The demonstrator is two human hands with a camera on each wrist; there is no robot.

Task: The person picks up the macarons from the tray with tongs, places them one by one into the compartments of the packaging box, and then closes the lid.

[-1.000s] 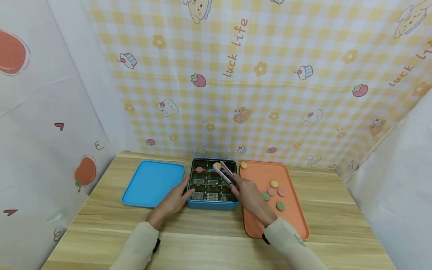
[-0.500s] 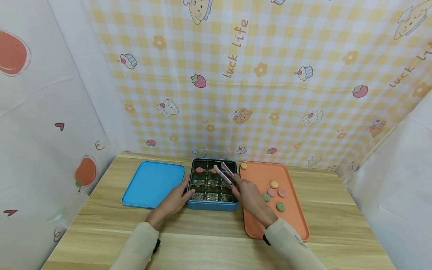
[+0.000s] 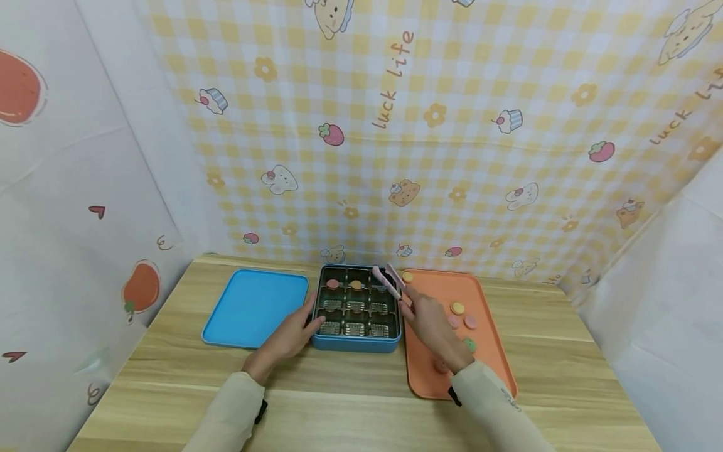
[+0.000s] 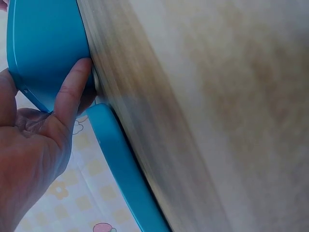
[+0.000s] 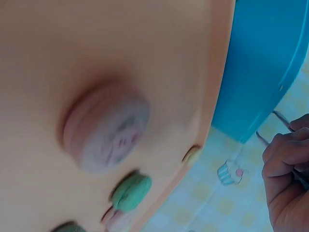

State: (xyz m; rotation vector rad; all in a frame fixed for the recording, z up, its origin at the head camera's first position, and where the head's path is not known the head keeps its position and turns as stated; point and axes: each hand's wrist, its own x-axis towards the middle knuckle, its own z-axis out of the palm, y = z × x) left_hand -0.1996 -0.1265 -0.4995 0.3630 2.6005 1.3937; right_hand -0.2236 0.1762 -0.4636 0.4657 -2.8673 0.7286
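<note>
My left hand holds the left side of a blue box, its thumb at the rim; in the left wrist view, a straight finger lies along the outer wall. A dark insert divides the box into compartments. In the back row, a pink macaron sits in the left compartment and a yellow macaron in the middle one. My right hand grips pale pink tongs. Their tips are apart with nothing between them, over the box's back right corner.
On the orange tray to the right lie several macarons, including a yellow one, a pink one and a green one. Left of the box lies a flat blue lid. A patterned cloth hangs behind the table.
The tongs let go of the yellow macaron in the back middle compartment. My right hand then moved right with the emptied tongs. My left hand stays on the box.
</note>
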